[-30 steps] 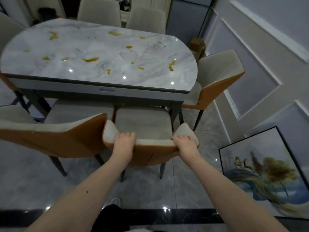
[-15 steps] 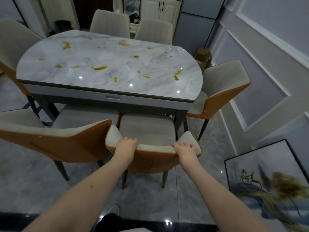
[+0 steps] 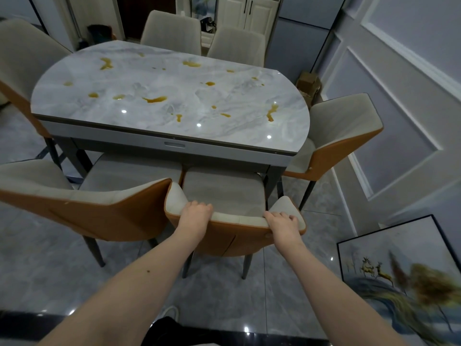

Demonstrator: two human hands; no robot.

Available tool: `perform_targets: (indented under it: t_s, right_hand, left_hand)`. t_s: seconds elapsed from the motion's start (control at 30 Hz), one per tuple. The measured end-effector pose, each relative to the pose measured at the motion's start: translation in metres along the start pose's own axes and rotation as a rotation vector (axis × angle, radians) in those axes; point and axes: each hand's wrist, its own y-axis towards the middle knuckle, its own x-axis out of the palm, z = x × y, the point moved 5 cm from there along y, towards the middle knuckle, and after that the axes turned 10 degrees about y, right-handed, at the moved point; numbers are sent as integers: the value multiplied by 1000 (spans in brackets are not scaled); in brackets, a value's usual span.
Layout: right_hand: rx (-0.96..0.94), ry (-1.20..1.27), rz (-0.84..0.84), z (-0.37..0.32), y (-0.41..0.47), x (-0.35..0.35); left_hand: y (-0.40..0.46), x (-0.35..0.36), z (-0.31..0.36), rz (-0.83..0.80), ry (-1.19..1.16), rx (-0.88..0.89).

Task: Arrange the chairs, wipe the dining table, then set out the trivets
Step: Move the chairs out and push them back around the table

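A grey marble dining table [image 3: 169, 136] with rounded ends carries several amber spills [image 3: 154, 99]. Directly before me stands a beige and orange chair [image 3: 224, 193], its seat partly under the table's near edge. My left hand [image 3: 195, 213] grips the top of its backrest on the left, fingers curled over the rim. My right hand [image 3: 282, 222] grips the same rim on the right. No trivets or cloth are in view.
A second chair [image 3: 104, 208] stands close on the left, nearly touching the held one. Another chair [image 3: 334, 136] sits at the table's right end, two [image 3: 172, 31] at the far side, one [image 3: 22, 53] at far left. A framed painting [image 3: 404, 275] leans against the right wall.
The chair has slid a little further toward the table with both hands on its backrest, and my view has tilted up, showing more of the far chairs.
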Motion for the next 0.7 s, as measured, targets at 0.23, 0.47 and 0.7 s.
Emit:
perform_targets:
  t_s: [0.23,0.47,0.7]
  right_hand:
    - [9,10,14,-1,4,-1]
    - [19,8,20,-3,5,-3]
    - [33,1,21,-6,5,-4]
  left_hand:
    - [6,1,-3,3,-12,11]
    - [9,1,-5,9,-16,11]
    - [9,1,-6,14,-25,7]
